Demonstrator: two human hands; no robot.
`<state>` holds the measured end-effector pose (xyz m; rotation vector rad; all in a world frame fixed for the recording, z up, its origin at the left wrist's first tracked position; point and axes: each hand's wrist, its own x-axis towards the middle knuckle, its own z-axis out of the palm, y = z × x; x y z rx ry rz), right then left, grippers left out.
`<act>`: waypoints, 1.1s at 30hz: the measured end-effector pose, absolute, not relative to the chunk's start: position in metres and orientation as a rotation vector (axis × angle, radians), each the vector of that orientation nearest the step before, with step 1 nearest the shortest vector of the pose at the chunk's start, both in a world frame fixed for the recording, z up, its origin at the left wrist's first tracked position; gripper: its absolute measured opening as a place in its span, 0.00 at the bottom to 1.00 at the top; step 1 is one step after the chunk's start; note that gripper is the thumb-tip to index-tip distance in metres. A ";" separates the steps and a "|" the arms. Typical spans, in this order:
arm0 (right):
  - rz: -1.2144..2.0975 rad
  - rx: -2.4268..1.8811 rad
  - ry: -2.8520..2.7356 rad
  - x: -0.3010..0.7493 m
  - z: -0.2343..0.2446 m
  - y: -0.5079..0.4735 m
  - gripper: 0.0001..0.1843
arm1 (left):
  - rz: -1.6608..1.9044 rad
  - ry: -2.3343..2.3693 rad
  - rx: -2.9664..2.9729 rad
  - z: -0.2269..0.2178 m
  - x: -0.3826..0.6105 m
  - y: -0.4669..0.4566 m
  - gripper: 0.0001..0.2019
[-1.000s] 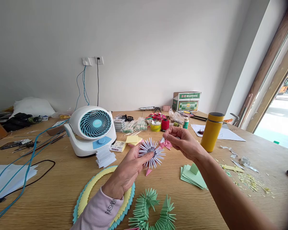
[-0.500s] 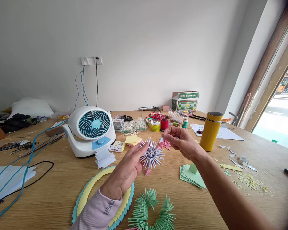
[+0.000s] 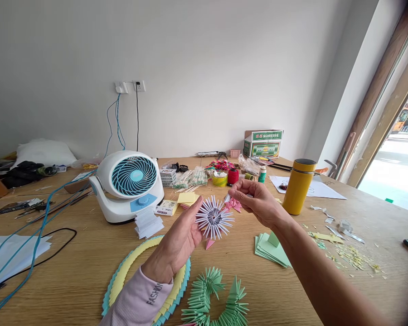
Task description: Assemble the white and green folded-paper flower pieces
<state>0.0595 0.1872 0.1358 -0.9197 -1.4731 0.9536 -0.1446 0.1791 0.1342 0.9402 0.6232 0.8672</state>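
Note:
A round white flower of folded paper points (image 3: 215,218) faces me in the middle of the head view. My left hand (image 3: 182,235) holds it by its left edge; the thumb stands up beside the points and the other fingers are mostly hidden behind. Just right of and above the flower, my right hand (image 3: 255,199) pinches a small white folded paper piece (image 3: 227,198), apart from the flower. Pink folded pieces (image 3: 234,206) lie on the table behind, and one pink tip (image 3: 210,244) shows below the flower.
In front lie a green folded-paper ring (image 3: 199,299) and a yellow and blue ring (image 3: 113,290). A white fan (image 3: 125,185) stands at left, with white slips (image 3: 148,225) before it. Green paper sheets (image 3: 270,253), a yellow flask (image 3: 298,188) and paper scraps (image 3: 352,258) are at right.
My left thumb has lifted off the flower's face, showing more of its left points. The flower looks slightly turned. My right hand with the white piece has barely moved.

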 end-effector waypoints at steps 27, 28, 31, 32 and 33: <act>0.948 -0.938 -1.462 0.057 0.135 0.187 0.18 | 0.975 0.644 0.861 0.136 -0.141 0.177 0.06; 0.948 -0.938 -1.462 0.057 0.135 0.187 0.18 | 0.976 0.639 0.872 0.135 -0.141 0.177 0.06; 0.943 -0.936 -1.462 0.056 0.135 0.187 0.18 | 0.975 0.632 0.893 0.134 -0.142 0.178 0.05; 0.939 -0.936 -1.462 0.056 0.135 0.187 0.18 | 0.977 0.630 0.898 0.134 -0.142 0.178 0.05; 0.937 -0.936 -1.461 0.056 0.135 0.187 0.18 | 0.979 0.627 0.902 0.134 -0.142 0.177 0.05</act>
